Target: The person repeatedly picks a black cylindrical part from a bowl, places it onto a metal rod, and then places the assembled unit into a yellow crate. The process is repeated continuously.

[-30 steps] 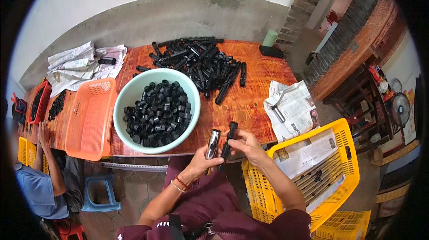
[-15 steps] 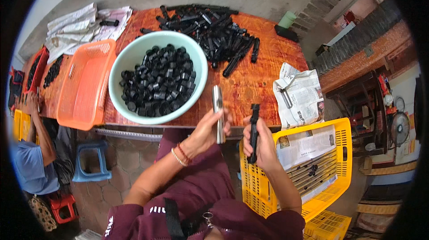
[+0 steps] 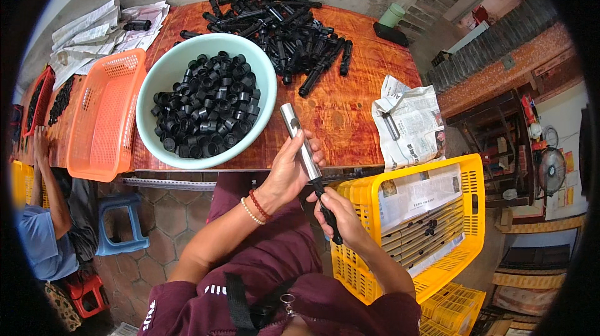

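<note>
Over the lap, just off the edge of the reddish wooden counter [image 3: 350,117], the head view shows the left hand [image 3: 289,170] wrapped around a silver metal tube [image 3: 300,142], tilted upward. The right hand [image 3: 340,223] closes its grip on a black plastic handle piece [image 3: 329,217], lined up end-to-end for joining. A pale green bowl of black caps [image 3: 206,98] sits within reach.

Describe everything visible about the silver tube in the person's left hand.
The silver tube is a slim, straight cylinder that looks like bare brushed metal, with an open or flat upper end. It is tilted, upper end toward the pale green bowl, lower end toward the person. The left hand wraps its middle. Its lower end meets a black tube gripped by the right hand, in line with it, held above the wooden table's near edge.
</note>
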`<state>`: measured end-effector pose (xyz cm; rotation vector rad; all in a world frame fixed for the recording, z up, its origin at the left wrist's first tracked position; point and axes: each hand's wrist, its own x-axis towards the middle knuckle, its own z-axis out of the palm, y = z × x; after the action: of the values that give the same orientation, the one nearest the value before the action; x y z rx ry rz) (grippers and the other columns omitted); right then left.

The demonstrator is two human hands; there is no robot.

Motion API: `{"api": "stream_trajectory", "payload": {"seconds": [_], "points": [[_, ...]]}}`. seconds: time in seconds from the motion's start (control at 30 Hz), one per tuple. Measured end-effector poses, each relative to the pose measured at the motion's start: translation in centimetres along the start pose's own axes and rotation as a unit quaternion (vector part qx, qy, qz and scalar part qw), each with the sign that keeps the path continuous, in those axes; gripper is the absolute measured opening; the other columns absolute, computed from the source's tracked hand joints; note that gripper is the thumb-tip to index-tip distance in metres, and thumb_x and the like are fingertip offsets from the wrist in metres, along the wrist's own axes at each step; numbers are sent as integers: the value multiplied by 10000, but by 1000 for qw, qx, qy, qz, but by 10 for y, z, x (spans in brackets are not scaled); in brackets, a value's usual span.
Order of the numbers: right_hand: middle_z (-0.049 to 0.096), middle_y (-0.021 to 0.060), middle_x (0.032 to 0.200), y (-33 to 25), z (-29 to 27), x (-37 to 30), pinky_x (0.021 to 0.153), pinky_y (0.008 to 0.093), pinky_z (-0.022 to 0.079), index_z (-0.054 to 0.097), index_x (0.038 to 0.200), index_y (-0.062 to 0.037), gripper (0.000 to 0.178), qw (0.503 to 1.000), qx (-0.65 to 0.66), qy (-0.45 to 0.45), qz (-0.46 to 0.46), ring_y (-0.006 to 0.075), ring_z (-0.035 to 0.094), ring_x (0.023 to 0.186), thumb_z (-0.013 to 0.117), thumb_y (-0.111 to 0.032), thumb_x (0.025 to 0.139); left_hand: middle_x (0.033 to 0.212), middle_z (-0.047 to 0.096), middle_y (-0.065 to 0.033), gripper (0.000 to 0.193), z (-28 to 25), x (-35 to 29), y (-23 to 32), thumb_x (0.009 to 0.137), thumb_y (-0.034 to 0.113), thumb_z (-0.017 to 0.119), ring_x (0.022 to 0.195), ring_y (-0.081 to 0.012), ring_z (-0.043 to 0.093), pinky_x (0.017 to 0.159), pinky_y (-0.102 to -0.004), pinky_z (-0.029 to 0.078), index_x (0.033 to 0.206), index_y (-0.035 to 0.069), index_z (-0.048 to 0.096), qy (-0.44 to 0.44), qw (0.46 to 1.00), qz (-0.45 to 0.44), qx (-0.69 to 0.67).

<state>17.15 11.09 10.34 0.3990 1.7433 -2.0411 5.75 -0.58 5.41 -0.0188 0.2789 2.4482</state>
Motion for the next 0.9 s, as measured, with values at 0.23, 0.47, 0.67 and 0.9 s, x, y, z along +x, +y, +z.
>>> {"api": "stream_trajectory", "payload": {"seconds": [0.23, 0.47, 0.67, 0.9], "points": [[474, 27, 660, 2, 4, 13, 385, 205, 333, 485, 1026, -25, 328, 998, 57, -6, 8, 84, 384, 407, 348, -319, 981, 880, 460, -37, 245, 5, -13, -6, 986, 329, 440, 789, -153, 490, 751, -329, 453, 1108, 117, 427, -28, 995, 26, 93], [479, 14, 648, 14, -2, 16, 411, 203, 350, 504, 1050, -31, 306, 993, 113, -44, 4, 74, 417, 442, 348, -277, 956, 896, 468, -49, 250, 1, -17, 0, 990, 333, 424, 816, -168, 504, 776, -331, 464, 1116, 117, 425, -24, 992, -19, 126], [466, 11, 629, 16, 3, 19, 399, 208, 321, 526, 996, -30, 299, 998, 55, -2, -13, 80, 398, 434, 355, -266, 925, 896, 468, -55, 240, -3, -18, 1, 995, 321, 411, 823, -180, 502, 791, -349, 452, 1119, 116, 420, -31, 994, -20, 98], [442, 9, 581, 15, 4, 18, 387, 215, 303, 530, 934, -21, 314, 999, -10, 30, -32, 79, 376, 422, 346, -275, 906, 881, 467, -50, 246, -1, -20, -2, 989, 336, 423, 812, -175, 497, 790, -359, 441, 1114, 124, 423, -29, 995, -10, 95]]}}
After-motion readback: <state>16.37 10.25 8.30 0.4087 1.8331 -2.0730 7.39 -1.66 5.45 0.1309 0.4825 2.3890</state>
